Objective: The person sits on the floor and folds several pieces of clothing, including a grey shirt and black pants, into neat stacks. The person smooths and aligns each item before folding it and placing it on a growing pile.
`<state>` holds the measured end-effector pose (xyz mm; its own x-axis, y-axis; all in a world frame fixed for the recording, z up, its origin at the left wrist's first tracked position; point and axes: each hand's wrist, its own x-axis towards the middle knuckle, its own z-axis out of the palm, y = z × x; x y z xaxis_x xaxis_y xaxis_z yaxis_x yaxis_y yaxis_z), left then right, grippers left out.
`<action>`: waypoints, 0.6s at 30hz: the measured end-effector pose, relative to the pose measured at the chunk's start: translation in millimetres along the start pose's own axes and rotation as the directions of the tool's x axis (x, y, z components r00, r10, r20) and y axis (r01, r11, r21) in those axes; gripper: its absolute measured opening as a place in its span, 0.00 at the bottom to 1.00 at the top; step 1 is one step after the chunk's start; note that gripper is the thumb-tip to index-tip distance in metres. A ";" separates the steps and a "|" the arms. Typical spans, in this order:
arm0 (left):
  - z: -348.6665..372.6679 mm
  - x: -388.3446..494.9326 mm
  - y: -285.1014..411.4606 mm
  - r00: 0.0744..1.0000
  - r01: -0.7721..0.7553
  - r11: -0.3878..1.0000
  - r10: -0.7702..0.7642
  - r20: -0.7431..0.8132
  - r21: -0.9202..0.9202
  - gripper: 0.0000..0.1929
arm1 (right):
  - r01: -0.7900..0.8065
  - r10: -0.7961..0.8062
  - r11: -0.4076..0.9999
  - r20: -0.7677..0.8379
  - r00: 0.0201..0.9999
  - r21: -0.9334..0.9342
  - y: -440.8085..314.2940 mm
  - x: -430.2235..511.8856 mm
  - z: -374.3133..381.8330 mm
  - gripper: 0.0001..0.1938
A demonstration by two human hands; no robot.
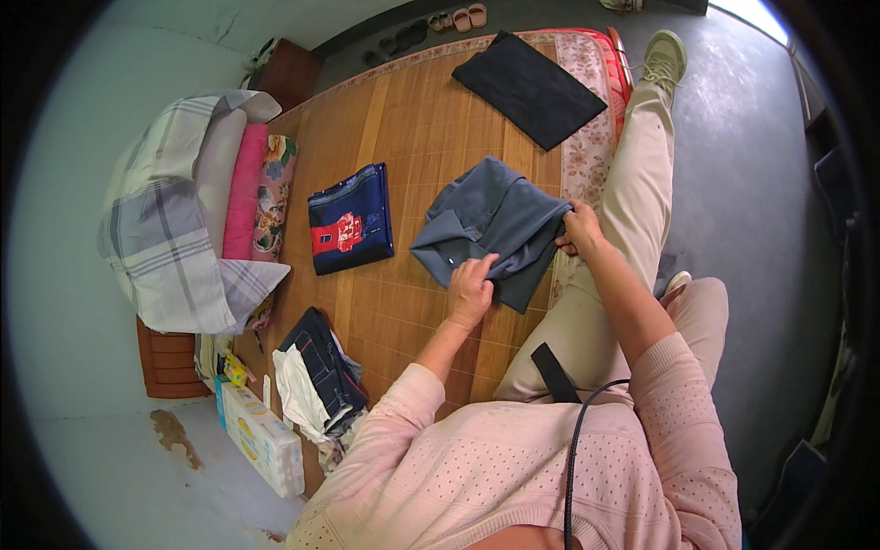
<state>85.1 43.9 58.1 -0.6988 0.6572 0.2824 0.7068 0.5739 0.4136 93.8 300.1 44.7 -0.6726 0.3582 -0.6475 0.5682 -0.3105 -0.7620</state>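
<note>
A blue-grey collared shirt [474,213] lies loosely bunched on the bamboo bed mat [412,137] in front of me. My right hand [581,230] pinches its right edge near the border of the mat. At the collar side, my left hand [471,292] rests on the cloth with curled fingers and the index finger stretched out. Its thumb is hidden, so whether it grips cannot be told. A darker grey layer of cloth [519,292] shows under the shirt. Left of it is a folded navy garment [350,220] with a red print.
A folded black cloth [529,89] lies at the far right of the bed. Stacked bedding [245,192] under a plaid cover [185,254] stands at the left. Dark jeans [323,361], a white cloth [299,388] and a tissue pack [261,436] lie nearer. A black cable [574,454] hangs over my chest.
</note>
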 end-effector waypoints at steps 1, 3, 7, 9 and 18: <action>5.7 -2.7 3.1 1.000 -0.010 0.999 0.009 0.030 0.035 0.29 | -0.009 0.008 1.000 -0.010 1.000 -0.026 -0.1 3.8 -1.9 0.20; 15.1 -7.5 12.3 0.995 -0.028 0.994 0.018 0.094 0.108 0.31 | -0.031 0.030 0.997 -0.024 0.999 -0.077 -4.0 6.4 -3.6 0.21; 26.7 -11.9 12.8 0.993 0.063 0.986 -0.078 0.093 0.156 0.34 | 0.069 -0.067 0.997 -0.152 0.986 0.014 -4.2 -7.3 0.2 0.23; 23.9 -9.5 11.7 0.993 0.084 0.990 -0.092 0.072 0.113 0.34 | 0.082 -0.059 0.986 -0.153 0.987 0.145 5.4 -1.1 -0.4 0.26; -2.3 6.2 28.4 0.999 -0.040 0.999 0.040 0.004 0.035 0.32 | -0.254 0.109 0.769 0.271 0.956 0.587 -10.1 -8.6 -11.4 0.46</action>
<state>100.7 63.1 73.6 -0.6693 0.6817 0.2955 0.7379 0.5634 0.3716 99.3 310.2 58.0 -0.7102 0.0698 -0.7006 0.3296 -0.8463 -0.4184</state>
